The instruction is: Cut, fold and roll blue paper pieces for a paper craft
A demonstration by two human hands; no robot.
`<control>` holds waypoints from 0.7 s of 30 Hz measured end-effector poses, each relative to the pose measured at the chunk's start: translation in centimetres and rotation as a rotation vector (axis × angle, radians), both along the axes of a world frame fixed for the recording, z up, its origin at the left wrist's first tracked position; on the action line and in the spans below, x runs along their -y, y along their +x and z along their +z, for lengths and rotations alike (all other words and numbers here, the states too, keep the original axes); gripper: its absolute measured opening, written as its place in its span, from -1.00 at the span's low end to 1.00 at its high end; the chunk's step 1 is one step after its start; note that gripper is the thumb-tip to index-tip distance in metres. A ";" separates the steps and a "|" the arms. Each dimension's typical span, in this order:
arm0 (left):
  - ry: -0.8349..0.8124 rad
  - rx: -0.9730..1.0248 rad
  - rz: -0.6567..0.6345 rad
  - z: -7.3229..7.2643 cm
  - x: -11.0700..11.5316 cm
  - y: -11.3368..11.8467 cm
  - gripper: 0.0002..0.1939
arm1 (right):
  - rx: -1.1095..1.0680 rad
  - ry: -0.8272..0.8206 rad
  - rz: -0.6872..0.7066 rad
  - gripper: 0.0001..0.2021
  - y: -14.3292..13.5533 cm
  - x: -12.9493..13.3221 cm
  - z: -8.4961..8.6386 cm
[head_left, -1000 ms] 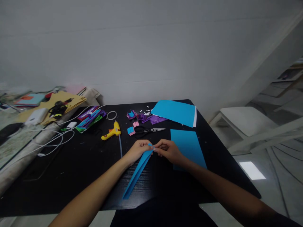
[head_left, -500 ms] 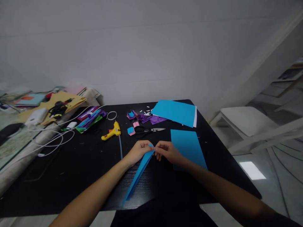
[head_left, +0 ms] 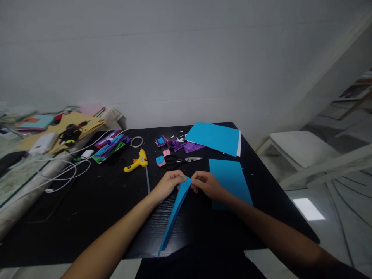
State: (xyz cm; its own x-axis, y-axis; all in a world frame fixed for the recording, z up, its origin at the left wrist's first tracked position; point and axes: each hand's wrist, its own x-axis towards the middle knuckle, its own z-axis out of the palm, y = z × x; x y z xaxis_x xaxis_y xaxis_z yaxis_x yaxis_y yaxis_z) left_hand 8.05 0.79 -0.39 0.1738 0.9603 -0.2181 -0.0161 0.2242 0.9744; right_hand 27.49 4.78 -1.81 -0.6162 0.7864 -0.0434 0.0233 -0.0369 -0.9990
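A folded sheet of blue paper [head_left: 176, 211] hangs between my hands, its long loose end slanting down toward the table's front edge. My left hand [head_left: 171, 183] pinches its upper left corner between thumb and fingers. At the upper right corner, my right hand [head_left: 207, 184] has its fingertips closed on the paper's edge. Under my right wrist lies a flat blue sheet [head_left: 229, 178]. Black-handled scissors [head_left: 183, 160] rest just beyond my hands, beside small pink and blue folded paper pieces [head_left: 160, 160].
A yellow glue gun [head_left: 140, 162] with a glue stick lies left of the scissors. A larger blue sheet [head_left: 216, 137] and purple paper scraps [head_left: 193, 146] are at the back. Colored paper strips [head_left: 112, 146], a tape ring [head_left: 136, 142] and white cables [head_left: 76, 170] occupy the left. A white chair [head_left: 293, 149] stands right.
The folded paper's lower end has swung to the right, and its top has spread a little wider between my hands. My right hand has shifted slightly up.
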 end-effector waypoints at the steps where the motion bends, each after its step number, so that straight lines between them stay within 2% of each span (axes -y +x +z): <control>1: 0.000 0.004 -0.001 0.0 0.0 0.0 -0.68 | 0.003 0.000 -0.002 -0.79 0.0 0.0 0.0; 14: 0.074 -0.072 -0.036 -0.9 0.0 0.0 -0.58 | 0.019 0.027 -0.007 -0.80 0.1 0.4 0.0; 21: 0.074 -0.068 -0.042 -0.8 0.2 0.4 -0.57 | -0.045 -0.019 0.051 -0.71 0.3 0.6 0.1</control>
